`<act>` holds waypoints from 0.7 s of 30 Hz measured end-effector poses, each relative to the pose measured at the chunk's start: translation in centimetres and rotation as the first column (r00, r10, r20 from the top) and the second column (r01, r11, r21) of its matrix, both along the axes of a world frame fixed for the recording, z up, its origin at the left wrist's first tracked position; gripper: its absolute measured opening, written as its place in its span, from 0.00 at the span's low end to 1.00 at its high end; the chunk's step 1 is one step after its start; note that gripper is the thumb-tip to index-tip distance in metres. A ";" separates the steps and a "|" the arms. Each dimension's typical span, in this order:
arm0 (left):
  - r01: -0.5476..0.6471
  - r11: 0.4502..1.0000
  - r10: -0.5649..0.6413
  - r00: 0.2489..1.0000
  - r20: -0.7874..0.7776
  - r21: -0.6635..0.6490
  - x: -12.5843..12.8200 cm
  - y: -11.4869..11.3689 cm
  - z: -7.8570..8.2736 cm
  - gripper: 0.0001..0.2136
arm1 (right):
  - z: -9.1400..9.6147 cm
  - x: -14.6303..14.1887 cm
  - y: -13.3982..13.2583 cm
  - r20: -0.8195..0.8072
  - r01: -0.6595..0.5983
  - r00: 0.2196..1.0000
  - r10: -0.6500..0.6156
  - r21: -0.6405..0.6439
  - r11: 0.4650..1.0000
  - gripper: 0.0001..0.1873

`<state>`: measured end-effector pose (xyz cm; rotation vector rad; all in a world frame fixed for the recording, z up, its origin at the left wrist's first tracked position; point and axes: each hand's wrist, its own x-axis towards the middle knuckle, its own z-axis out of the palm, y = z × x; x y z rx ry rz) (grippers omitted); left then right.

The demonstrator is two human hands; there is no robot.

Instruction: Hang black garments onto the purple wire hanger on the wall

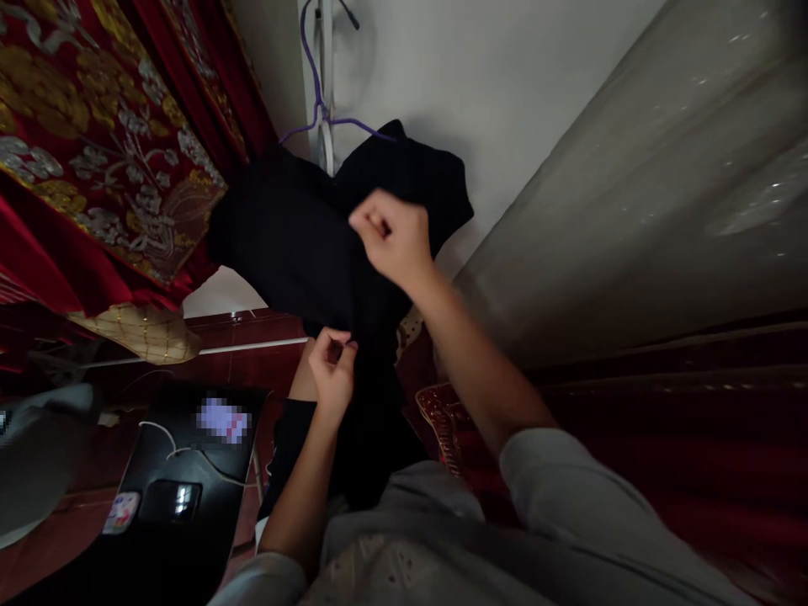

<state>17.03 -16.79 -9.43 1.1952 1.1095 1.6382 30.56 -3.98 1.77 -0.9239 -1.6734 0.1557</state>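
Note:
A black garment (284, 223) hangs by the wall from a purple clothes hanger (321, 116). Low on the garment, my left hand (333, 360) pinches the black cloth at its front edge between thumb and fingertips. Higher up and to the right, my right hand (392, 231) is raised in front of the cloth, its fingers curled into a pinch. Whatever those fingers hold, if anything, is too small or blurred to see. The lower part of the garment merges with dark shadow near my lap.
Red cloth with gold and silver embroidery (126, 151) hangs at the left. A black bench (208, 505) at lower left bears phones and a white cable (202, 453). A plastic-covered pale surface (662, 194) rises at the right, above dark red fabric (682, 429).

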 end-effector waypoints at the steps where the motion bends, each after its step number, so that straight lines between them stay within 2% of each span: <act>1: 0.033 0.999 -0.033 0.999 0.002 -0.020 0.4 -0.2 -0.3 0.03 | 1.9 0.0 1.7 -0.013 0.023 1.000 -0.023 0.015 1.000 0.14; 4: 0.146 0.988 -0.148 0.988 -0.046 -0.042 1.1 -0.9 -0.6 0.03 | 6.0 -0.4 4.4 -0.032 0.041 0.999 -0.039 0.056 0.998 0.16; 7: 0.225 0.973 -0.207 0.948 -0.242 0.048 0.4 -0.5 0.9 0.01 | 6.8 -1.4 3.5 -0.118 -0.043 0.992 0.046 0.032 0.999 0.17; 10: 0.254 0.928 -0.159 0.931 -0.327 0.272 -1.1 2.6 5.0 0.08 | 6.0 -2.2 1.7 -0.385 -0.137 0.916 0.116 -0.029 0.990 0.16; 13: 0.231 0.822 -0.059 0.944 -0.324 0.521 -2.4 7.5 10.6 0.13 | 5.8 -2.8 0.6 -0.700 -0.256 0.708 0.090 -0.136 0.957 0.18; 15: 0.253 0.762 0.028 0.907 -0.421 0.596 -2.9 10.8 13.9 0.15 | 6.2 -2.9 0.0 -0.821 -0.387 0.569 0.045 -0.220 0.895 0.18; 16: 0.296 0.741 0.044 0.874 -0.484 0.603 -3.0 12.3 15.1 0.15 | 6.4 -3.0 -0.2 -0.851 -0.443 0.524 0.031 -0.241 0.864 0.18; 18: 0.355 0.722 0.063 0.821 -0.567 0.594 -2.8 14.2 16.5 0.15 | 6.6 -3.1 -0.5 -0.877 -0.494 0.479 0.027 -0.244 0.834 0.18; 21: 0.338 0.720 0.128 0.793 -0.595 0.606 -1.9 14.9 17.1 0.14 | 5.7 -3.8 -0.2 -0.869 -0.479 0.495 0.016 -0.257 0.839 0.18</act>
